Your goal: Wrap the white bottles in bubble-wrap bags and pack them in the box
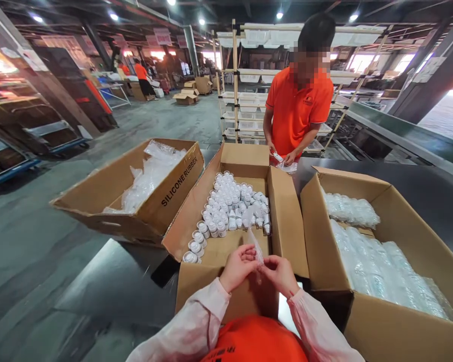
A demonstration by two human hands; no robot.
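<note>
A clear plastic bag [255,242] is pinched between my two hands, above the near end of an open cardboard box [215,251]. My left hand [239,266] has its fingers closed on the bag's left side. From the right, my right hand [280,274] grips the same bag with thumb and fingers. Inside the box, many small white bottles [221,201] stand close together, some of them tilted or lying. The bag looks thin and crumpled, and I cannot make out anything inside it.
On the left, a carton marked SILICONE RUBBER [173,188] holds loose plastic bags [151,173]. A carton on the right [396,211] contains bubble-wrapped packs [381,266]. Across the dark table [136,281], a co-worker in orange [302,105] handles a small white item. Shelving [236,100] stands behind.
</note>
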